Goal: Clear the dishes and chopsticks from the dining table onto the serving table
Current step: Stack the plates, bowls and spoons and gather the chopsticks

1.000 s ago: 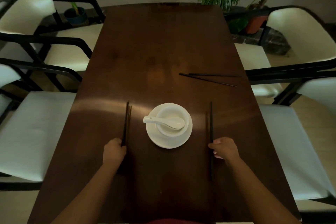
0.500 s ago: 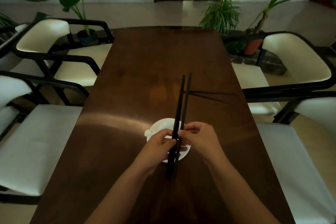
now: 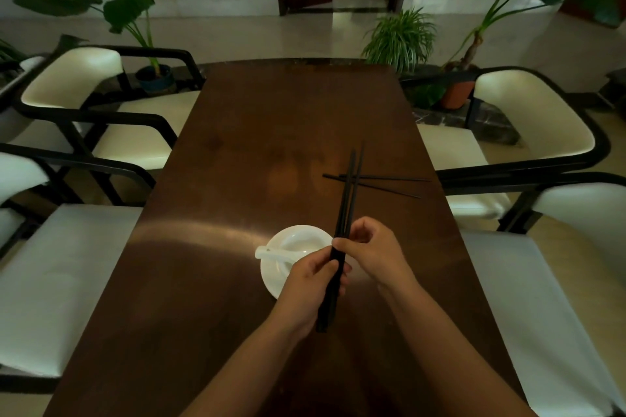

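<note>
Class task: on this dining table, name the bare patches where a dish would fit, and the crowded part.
Bare: the table's far end and the whole strip left of the plate. Crowded: near centre, with plate, bowl, spoon and both hands, plus loose chopsticks right.

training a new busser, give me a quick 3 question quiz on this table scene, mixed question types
1. True or false: both hands are on the bundle of black chopsticks.
2. Multiple choice: where does the white spoon lie? A) on the bare table B) in the bowl on the white plate C) on a chair
3. Short answer: which chopsticks are not yet picked up?

Key
1. True: the left hand grips the bundle low and the right hand pinches it higher up.
2. B
3. The loose pair lying on the dining table, toward its right edge.
</note>
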`<state>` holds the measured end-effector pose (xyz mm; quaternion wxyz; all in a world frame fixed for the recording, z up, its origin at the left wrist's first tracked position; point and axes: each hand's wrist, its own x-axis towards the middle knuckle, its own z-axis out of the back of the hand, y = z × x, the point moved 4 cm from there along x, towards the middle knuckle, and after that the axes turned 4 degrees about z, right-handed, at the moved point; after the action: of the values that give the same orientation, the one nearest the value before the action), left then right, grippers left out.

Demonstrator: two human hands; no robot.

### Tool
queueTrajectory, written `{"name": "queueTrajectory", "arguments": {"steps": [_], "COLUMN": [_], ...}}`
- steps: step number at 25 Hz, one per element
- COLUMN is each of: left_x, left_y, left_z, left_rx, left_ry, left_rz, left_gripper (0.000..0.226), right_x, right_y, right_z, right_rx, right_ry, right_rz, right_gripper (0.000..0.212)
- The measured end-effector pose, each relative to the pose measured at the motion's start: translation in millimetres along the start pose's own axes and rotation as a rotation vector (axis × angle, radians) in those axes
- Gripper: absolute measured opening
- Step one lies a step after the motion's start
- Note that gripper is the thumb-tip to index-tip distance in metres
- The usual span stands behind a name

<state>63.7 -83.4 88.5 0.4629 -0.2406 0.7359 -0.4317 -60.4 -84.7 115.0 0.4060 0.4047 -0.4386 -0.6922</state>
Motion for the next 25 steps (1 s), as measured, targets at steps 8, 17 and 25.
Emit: {"name": "queueTrajectory", "arguments": {"steps": [8,17,25], "left_x": [16,81,128], "left_y": [-8,-19,-16], "left_z": [-2,-11,23], "left_rx": [-0.104,-0.217,-0.350], "left_ry": [0.193,0.071,-0.037], "left_rz": [0.198,0.220,0.230], "left_gripper": [0.025,0.021,0.022], "right_x": [32,159,295], "right_y": [-2,-43,-122], "right_z": [21,60,78], "right_rx": [0.203,0.007,-1.237], "right_ry": [0.261,0.240,0.325], "right_rz": [0.012,0.031,0.141], "right_gripper": [0.019,0.026,0.072]}}
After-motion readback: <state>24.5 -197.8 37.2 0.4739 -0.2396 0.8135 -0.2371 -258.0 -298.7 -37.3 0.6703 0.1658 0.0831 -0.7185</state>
